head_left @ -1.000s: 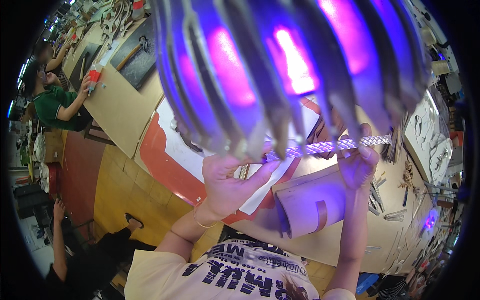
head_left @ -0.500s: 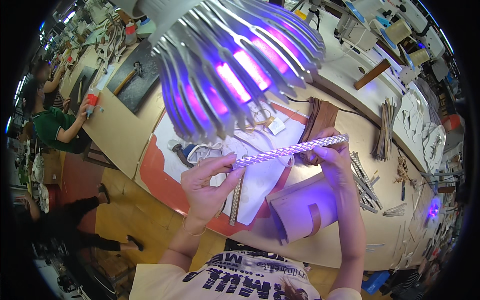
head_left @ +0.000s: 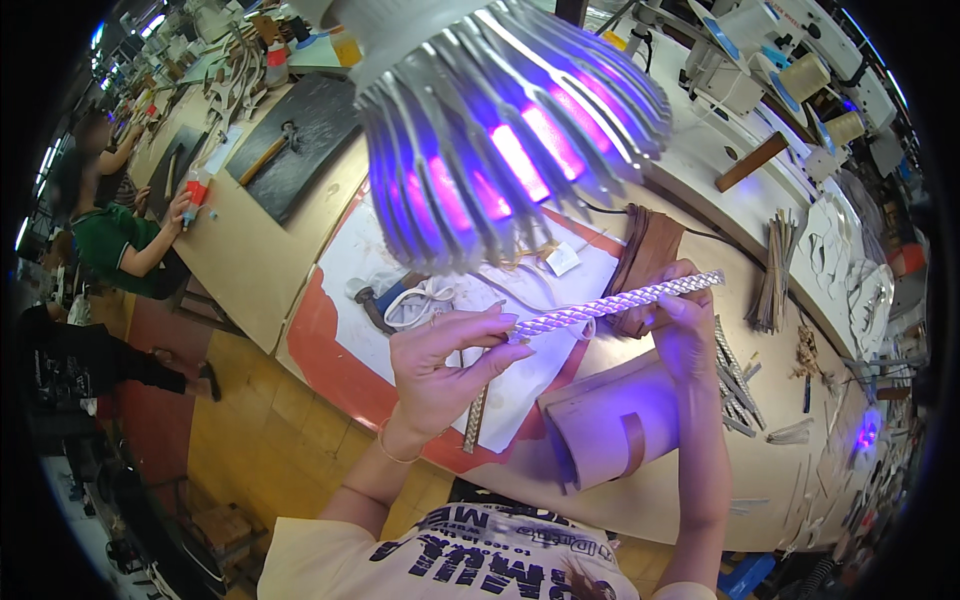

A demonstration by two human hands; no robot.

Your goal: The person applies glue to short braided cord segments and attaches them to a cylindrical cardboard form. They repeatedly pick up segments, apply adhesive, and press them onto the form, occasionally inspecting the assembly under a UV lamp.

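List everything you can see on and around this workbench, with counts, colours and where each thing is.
Braided strip: one, pale and shiny, held level between both hands under the lamp.
Finned lamp: one, grey with a purple-pink glow, hanging top centre.
Second braided strip: one, pale, lying on the white sheet below the left hand.
White sheet: one, on a red mat, bench centre.
Leather roll: one, tan, lower centre of the bench.
Brown leather pieces: a stack, behind the strip.
Dark slab: one, upper left bench.
Person in green: one, seated far left.
Left hand: pinches the strip's near end.
Right hand: grips its far end.
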